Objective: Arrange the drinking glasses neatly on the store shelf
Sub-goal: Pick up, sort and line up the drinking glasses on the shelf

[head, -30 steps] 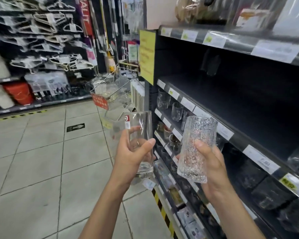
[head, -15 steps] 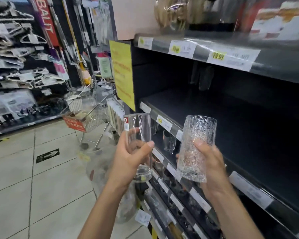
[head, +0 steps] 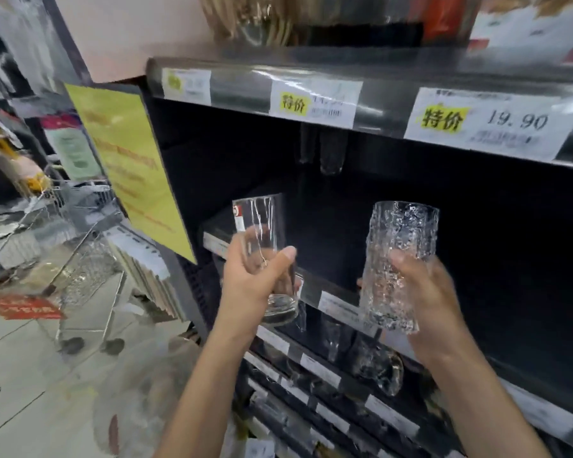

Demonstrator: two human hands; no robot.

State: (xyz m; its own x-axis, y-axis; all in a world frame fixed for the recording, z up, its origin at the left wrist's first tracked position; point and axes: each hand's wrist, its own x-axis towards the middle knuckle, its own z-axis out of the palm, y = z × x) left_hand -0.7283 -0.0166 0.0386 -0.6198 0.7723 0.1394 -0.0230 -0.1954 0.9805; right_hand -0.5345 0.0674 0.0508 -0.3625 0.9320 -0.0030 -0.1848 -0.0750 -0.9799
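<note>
Left hand [head: 250, 285] grips smooth glass [head: 265, 246]; right hand [head: 424, 299], textured glass [head: 399, 259].

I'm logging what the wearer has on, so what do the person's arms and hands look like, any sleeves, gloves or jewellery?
The left forearm and right forearm are bare, no sleeves in view. The left hand and right hand wear no gloves, and no watch, bracelet or ring shows, though blur could hide something small.
</note>
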